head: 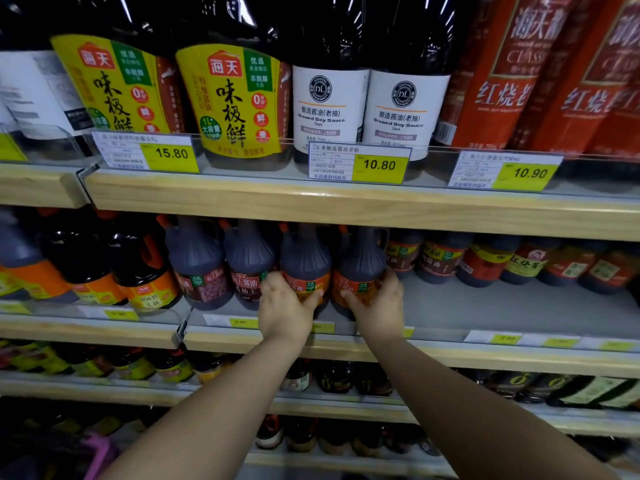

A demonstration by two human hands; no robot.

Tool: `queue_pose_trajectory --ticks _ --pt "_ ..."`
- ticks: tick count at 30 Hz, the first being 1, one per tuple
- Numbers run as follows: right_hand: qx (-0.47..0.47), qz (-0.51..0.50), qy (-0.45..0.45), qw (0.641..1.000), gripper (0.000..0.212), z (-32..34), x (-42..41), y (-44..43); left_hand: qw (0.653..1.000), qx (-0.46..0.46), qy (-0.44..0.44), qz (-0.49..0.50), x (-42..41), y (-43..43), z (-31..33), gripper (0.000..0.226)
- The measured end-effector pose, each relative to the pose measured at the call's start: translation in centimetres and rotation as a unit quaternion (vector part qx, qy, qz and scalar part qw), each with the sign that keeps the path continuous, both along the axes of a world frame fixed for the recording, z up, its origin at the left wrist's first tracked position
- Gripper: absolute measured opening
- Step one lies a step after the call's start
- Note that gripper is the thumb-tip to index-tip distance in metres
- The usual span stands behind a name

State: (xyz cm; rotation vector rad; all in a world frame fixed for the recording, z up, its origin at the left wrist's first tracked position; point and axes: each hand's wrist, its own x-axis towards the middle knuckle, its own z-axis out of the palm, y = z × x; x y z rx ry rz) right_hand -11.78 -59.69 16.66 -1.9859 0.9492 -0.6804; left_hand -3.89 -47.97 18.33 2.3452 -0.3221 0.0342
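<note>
Two dark soy sauce jugs with orange labels stand side by side on the middle shelf (485,306). My left hand (284,306) grips the left jug (306,261) at its label, thumb across the front. My right hand (379,306) grips the right jug (362,261) the same way. Both forearms reach in from below. The lower parts of both jugs are hidden behind my hands.
More dark jugs (221,265) stand to the left, smaller bottles (485,261) to the right and farther back. The upper shelf (346,202) holds large bottles (235,98) and price tags (379,165). Lower shelves hold several small bottles (332,375).
</note>
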Motion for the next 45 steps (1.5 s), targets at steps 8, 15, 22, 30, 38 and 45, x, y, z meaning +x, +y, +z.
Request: queue_pose_trajectory --ticks 8,15,22,30,38,45 --pt "-0.021 0.025 0.063 0.997 0.095 1.2 -1.2 0.7 0.994 0.016 0.057 -0.089 0.2 2.8 0.7 0.068" --pt "-0.020 0.099 0.126 0.987 0.103 0.3 -5.0 8.9 0.968 0.192 0.082 -0.141 -2.8 12.3 -1.4 0.085" --pt "-0.010 0.263 0.225 0.938 0.102 -1.4 -5.8 17.9 0.953 0.236 0.174 -0.078 -6.7 24.9 -3.9 0.093" --pt "-0.089 0.456 0.284 0.839 0.097 -3.9 -5.8 27.1 0.932 0.217 0.272 0.103 -14.6 36.1 -5.0 0.084" --pt "-0.159 0.589 0.310 0.730 0.098 -5.8 -6.8 36.3 0.901 0.216 0.310 0.214 -21.5 44.2 -6.6 0.084" --pt "-0.269 0.638 0.327 0.643 0.095 -7.0 -5.5 43.1 0.900 0.230 0.313 0.194 -20.5 49.8 -7.7 0.085"
